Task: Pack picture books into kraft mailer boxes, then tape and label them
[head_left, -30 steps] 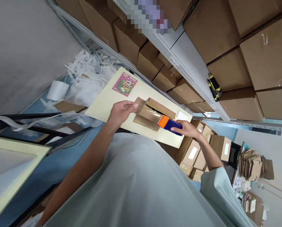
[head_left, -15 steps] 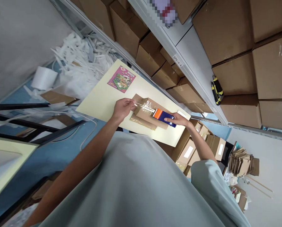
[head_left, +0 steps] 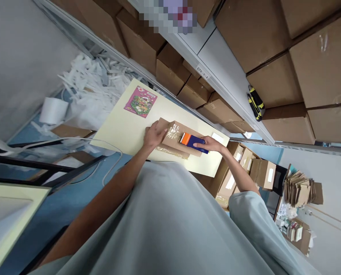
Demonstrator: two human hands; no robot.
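Observation:
A brown cardboard box [head_left: 174,142] lies on the pale yellow tabletop [head_left: 117,124], with shiny clear tape [head_left: 174,131] across its left part. My left hand [head_left: 153,137] grips the box's left end, thumb toward the top and fingers at the far edge. In my right hand [head_left: 212,144] is a tape dispenser [head_left: 195,143], navy with an orange front, held low over the box top. Whether its front touches the cardboard, I cannot tell. Another taped edge of cardboard [head_left: 173,152] shows along the near side.
A purple printed sheet [head_left: 141,101] lies on the table's left part. Shelves with cardboard boxes [head_left: 194,91] run along the back; black-and-yellow cutters [head_left: 254,103] rest on one. An open carton with boxes [head_left: 229,183] stands right. White scraps [head_left: 87,91] and a white roll [head_left: 53,110] lie left.
My left hand has let go of the tape strip stretched from the dispenser and come down onto the box end. The dispenser stays over the box in my right hand. The view has shifted slightly.

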